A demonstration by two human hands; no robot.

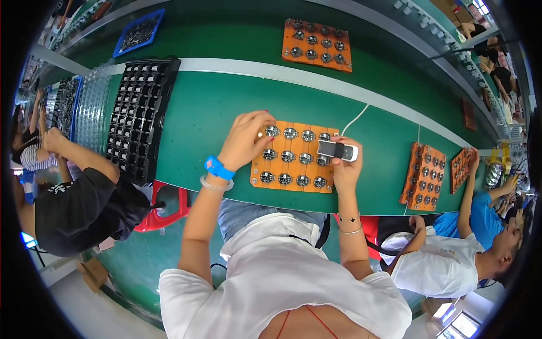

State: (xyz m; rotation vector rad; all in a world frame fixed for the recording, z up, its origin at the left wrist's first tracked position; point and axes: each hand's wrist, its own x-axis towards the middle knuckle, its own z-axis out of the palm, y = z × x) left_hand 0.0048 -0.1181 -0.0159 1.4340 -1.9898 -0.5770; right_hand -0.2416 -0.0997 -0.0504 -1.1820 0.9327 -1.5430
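Note:
In front of me on the green bench lies an orange fixture board (287, 166) with rows of small round black-and-silver parts in its sockets. At its far left corner my left hand (247, 139) has thumb and fingertips bent around one round part (271, 131), which still sits in its socket. My right hand (348, 161) is closed around a white handheld device (349, 152) with a dark band and a grey, shiny front end. That device is held over the board's right side, covering some of the parts there. Its exact kind cannot be made out.
A black compartment tray (137, 118) stands at the left, beside clear plastic trays (93, 99). A blue bin (139, 33) and another loaded orange board (317, 45) lie beyond the pale rail. More orange boards (424, 178) are at the right. Co-workers sit on both sides.

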